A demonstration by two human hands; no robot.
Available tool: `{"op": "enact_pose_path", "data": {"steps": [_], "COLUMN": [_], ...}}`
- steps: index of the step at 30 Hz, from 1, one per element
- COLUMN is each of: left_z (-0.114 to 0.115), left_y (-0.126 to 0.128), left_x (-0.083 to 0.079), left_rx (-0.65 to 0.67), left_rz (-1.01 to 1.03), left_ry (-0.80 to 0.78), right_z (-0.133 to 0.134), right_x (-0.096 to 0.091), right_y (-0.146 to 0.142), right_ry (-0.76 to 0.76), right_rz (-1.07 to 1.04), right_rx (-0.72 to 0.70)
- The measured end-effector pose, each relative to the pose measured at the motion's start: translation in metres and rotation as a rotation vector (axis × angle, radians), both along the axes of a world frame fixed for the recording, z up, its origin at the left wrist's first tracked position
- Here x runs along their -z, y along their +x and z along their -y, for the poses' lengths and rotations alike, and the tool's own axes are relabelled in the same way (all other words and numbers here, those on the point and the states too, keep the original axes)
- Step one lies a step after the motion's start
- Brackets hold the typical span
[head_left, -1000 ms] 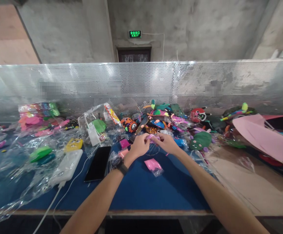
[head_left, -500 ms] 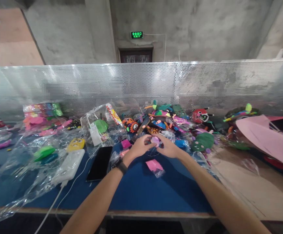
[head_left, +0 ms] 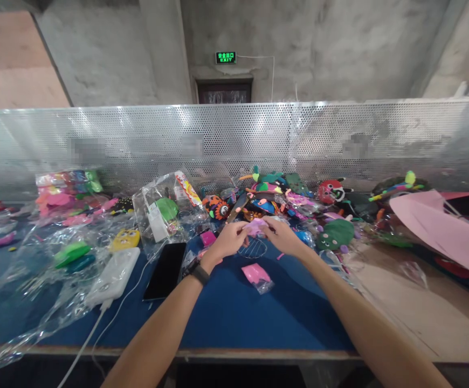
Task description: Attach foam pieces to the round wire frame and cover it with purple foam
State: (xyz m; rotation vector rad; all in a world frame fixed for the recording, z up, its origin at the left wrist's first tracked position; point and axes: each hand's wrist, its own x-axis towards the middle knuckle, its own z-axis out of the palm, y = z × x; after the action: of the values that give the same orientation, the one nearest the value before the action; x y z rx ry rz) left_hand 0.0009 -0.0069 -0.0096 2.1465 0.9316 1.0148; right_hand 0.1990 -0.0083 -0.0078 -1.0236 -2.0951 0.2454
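A piece of light purple modelling clay (head_left: 255, 227) is stretched between my two hands above the blue table mat (head_left: 226, 323). My left hand (head_left: 231, 240), with a dark band on its wrist, pinches one end. The other end is gripped by the fingers of my right hand (head_left: 283, 237). Just below them lies a round clear disc with lines (head_left: 253, 248). Nearer to me rests a pink clay packet (head_left: 257, 277) in clear wrap. A small magenta block (head_left: 207, 238) sits left of my left hand.
A black phone (head_left: 165, 271) and a cabled white power bank (head_left: 115, 276) lie on the left among plastic wrapping. Colourful clay figures (head_left: 264, 196) are heaped along the perforated metal screen (head_left: 234, 134). Pink sheets (head_left: 432, 223) stand at the right.
The purple clay went from a rounded lump to a wider, stretched piece. My hands have moved slightly apart and up, baring the lined disc beneath.
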Motion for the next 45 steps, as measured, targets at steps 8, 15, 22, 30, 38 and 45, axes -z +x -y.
{"op": "enact_pose_path", "data": {"steps": [8, 15, 22, 30, 38, 45], "left_z": [0.017, 0.011, -0.001, 0.007, 0.012, 0.007], "left_y": [0.004, 0.004, 0.000, 0.002, 0.007, 0.001], "left_x": [-0.013, -0.008, 0.007, -0.003, -0.003, -0.005], "left_rx": [0.229, 0.295, -0.082, -0.092, 0.017, 0.052], "left_rz": [0.133, 0.163, 0.018, -0.002, -0.055, 0.071], "left_ry": [-0.310, -0.334, -0.089, -0.077, 0.016, -0.181], "right_z": [-0.010, 0.001, 0.017, 0.010, -0.009, 0.002], "right_x": [0.010, 0.008, 0.012, 0.004, 0.008, 0.004], "right_y": [0.008, 0.003, -0.016, -0.013, 0.003, 0.002], "right_ry": [-0.020, -0.159, -0.016, 0.012, 0.086, 0.076], "right_rz": [-0.051, -0.034, 0.096, 0.100, 0.029, -0.019], "right_rx": [0.019, -0.074, -0.130, 0.020, 0.151, -0.034]}}
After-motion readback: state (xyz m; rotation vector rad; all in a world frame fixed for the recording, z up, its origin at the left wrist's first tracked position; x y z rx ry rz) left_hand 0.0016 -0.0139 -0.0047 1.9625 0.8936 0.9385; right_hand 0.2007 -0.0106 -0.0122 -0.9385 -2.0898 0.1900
